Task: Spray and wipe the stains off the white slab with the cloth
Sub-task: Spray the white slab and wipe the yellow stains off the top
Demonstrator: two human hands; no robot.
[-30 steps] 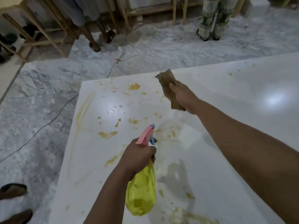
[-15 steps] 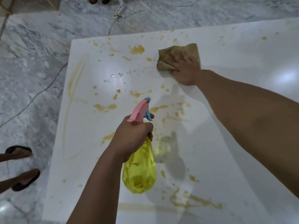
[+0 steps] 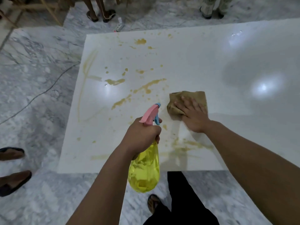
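From my remote seat, the white slab (image 3: 211, 62) fills the view above a grey marble floor (image 3: 32, 78), its left half spattered with yellow-brown stains (image 3: 146, 86) that run from the far-left corner down to the near edge; the right half looks clean and glossy. A yellow spray bottle (image 3: 143, 171) with a pink head hangs past the near edge, and a brown cloth (image 3: 197, 96) lies flat on the slab, between the stains and the clean side.

My worry: I judge that dragging the soiled cloth rightward would smear residue over clean surface, and the streak (image 3: 191, 146) by the near edge, lying under my forearm, could be missed or rubbed onto skin. A wet, polished slab may also let the cloth skid.

My left hand (image 3: 142, 137) is fisted round the bottle's neck, a finger on the blue trigger, nozzle aimed at the far-left stains. My right hand (image 3: 194, 116) lies palm-down, fingers spread and pressing the cloth.
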